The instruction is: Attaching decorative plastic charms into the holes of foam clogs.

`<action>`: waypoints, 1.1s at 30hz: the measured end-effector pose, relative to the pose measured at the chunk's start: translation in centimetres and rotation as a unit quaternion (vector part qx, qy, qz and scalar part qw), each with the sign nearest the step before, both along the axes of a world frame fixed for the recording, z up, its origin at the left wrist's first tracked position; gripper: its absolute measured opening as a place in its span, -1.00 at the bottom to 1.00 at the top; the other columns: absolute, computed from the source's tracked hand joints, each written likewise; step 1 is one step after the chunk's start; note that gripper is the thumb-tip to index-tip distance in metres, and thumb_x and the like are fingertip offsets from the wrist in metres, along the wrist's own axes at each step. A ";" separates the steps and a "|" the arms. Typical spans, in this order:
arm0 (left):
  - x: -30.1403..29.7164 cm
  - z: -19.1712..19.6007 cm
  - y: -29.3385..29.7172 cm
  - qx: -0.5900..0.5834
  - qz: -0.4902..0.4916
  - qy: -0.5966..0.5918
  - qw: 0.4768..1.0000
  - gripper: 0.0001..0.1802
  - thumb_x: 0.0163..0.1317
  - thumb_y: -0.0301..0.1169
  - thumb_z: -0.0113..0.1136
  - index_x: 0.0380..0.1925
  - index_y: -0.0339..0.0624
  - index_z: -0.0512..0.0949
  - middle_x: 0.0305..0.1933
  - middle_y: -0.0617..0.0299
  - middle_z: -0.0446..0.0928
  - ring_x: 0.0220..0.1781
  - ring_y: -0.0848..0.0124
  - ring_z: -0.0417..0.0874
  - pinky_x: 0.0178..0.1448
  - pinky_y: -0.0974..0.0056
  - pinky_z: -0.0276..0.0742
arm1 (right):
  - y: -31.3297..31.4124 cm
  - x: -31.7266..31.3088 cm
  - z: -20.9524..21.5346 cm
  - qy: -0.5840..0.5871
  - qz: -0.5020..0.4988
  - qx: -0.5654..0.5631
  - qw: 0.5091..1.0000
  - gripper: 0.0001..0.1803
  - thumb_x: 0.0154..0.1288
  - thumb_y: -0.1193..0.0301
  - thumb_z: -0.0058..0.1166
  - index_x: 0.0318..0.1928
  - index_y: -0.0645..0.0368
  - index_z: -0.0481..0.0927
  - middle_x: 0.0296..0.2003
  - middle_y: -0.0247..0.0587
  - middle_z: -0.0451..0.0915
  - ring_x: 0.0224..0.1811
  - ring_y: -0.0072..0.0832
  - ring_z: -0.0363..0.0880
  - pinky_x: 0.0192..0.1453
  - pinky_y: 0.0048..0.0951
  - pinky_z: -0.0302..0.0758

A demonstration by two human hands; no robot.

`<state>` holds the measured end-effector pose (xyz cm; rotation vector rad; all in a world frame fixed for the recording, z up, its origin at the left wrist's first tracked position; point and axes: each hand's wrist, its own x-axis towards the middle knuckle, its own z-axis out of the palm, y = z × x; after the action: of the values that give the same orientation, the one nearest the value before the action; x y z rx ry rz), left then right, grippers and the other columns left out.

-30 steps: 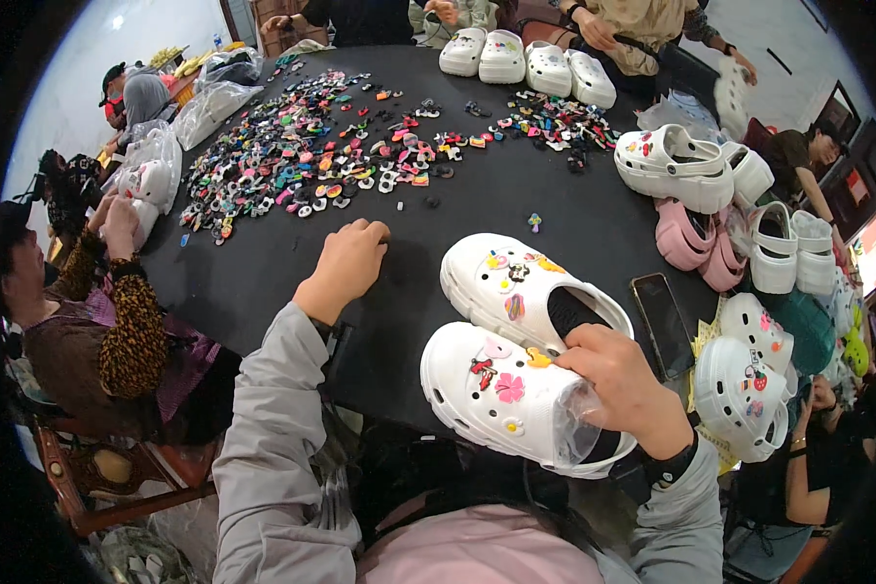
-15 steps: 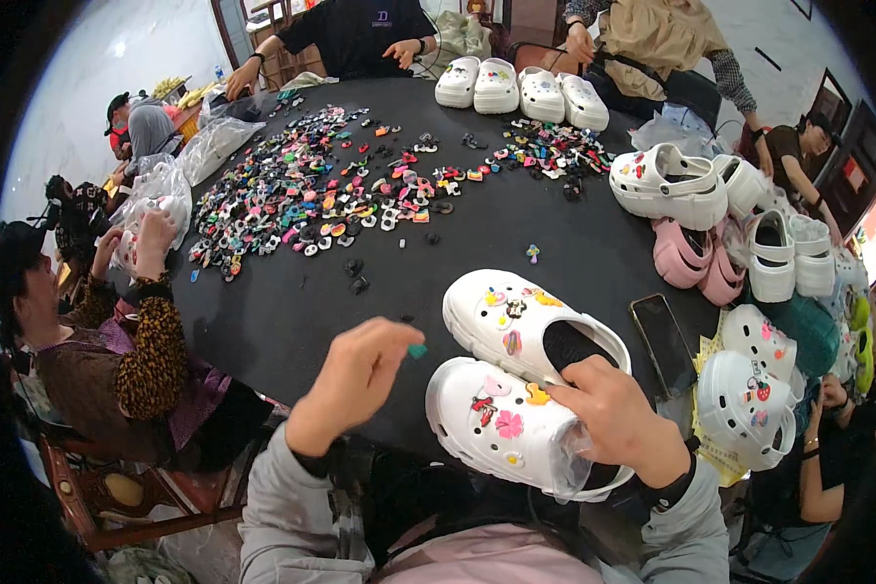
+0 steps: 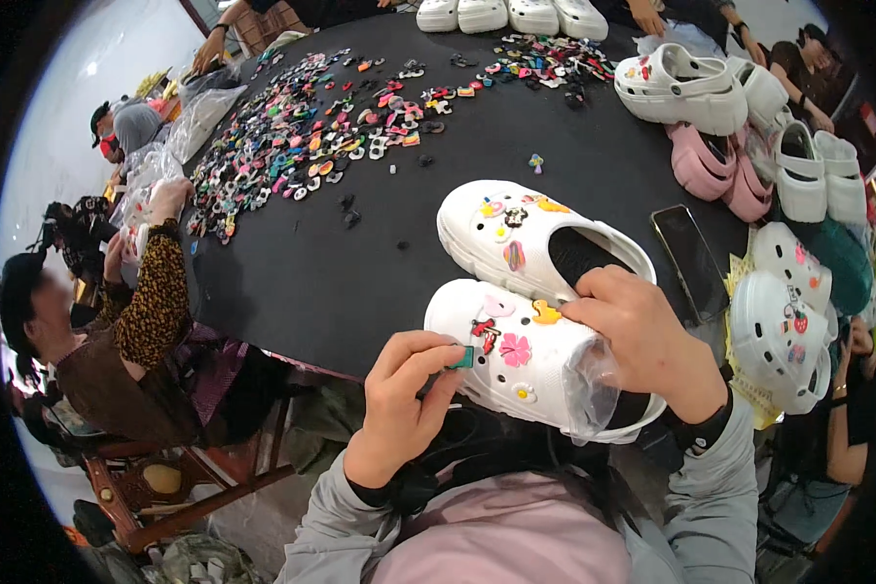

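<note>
My left hand [image 3: 406, 404] pinches a small teal charm [image 3: 465, 357] against the toe of the near white clog [image 3: 547, 378]. That clog carries a pink flower charm [image 3: 516, 350], a yellow duck charm [image 3: 546, 311], a red-and-black one and others, among several bare holes. Beside it, touching, lies the far white clog [image 3: 472, 229], also dotted with charms. My right hand [image 3: 647, 331] is closed on the two clogs where their sides meet; its fingertips reach the duck charm and the far clog's opening. Clear plastic film [image 3: 594, 384] hangs at the near clog's opening.
A large spread of loose charms [image 3: 302, 136] covers the far left of the black table [image 3: 311, 282]. A smaller heap [image 3: 565, 63] lies farther back. A phone [image 3: 689, 258] rests right of the clogs; more white clogs [image 3: 779, 336] and pink clogs [image 3: 701, 161] line the right edge. People sit around.
My left hand has moved right and down, bringing the teal charm from the air onto the near clog's toe. My right hand keeps its hold. The view has tilted downward.
</note>
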<state>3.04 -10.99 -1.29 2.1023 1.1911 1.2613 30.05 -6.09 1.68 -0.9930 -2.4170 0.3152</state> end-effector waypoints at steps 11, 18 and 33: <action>0.1 -0.8 0.5 0.038 0.001 -0.026 0.999 -0.79 -0.01 -0.67 0.38 -0.32 -0.27 0.66 -0.27 0.10 0.56 -0.35 0.32 0.61 -0.33 0.35 0.53 | -0.2 -0.5 0.6 -0.022 0.001 0.016 1.000 -0.59 -0.24 0.41 0.33 -0.24 0.21 0.63 -0.34 -0.13 0.50 -0.27 -0.17 0.50 -0.22 -0.21 0.47; 0.4 -1.5 0.4 0.114 0.033 0.013 0.993 -0.78 -0.11 -0.58 0.44 -0.39 -0.20 0.65 -0.27 0.17 0.60 -0.35 0.27 0.60 -0.28 0.26 0.46 | -1.2 -1.1 1.1 -0.039 -0.027 0.012 0.999 -0.54 -0.25 0.45 0.32 -0.18 0.22 0.62 -0.28 -0.10 0.52 -0.25 -0.16 0.50 -0.20 -0.21 0.48; 1.4 -1.3 0.0 0.112 0.058 0.055 0.990 -0.79 -0.09 -0.55 0.41 -0.40 -0.17 0.61 -0.33 0.22 0.58 -0.39 0.30 0.56 -0.26 0.23 0.33 | -0.8 -1.1 0.8 -0.036 -0.035 0.004 0.999 -0.63 -0.19 0.53 0.21 -0.22 0.21 0.62 -0.30 -0.12 0.50 -0.24 -0.17 0.49 -0.19 -0.20 0.46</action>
<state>4.44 -11.03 -2.61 2.3204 1.2869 1.4041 28.93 -6.90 2.53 -1.0994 -2.4386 0.2490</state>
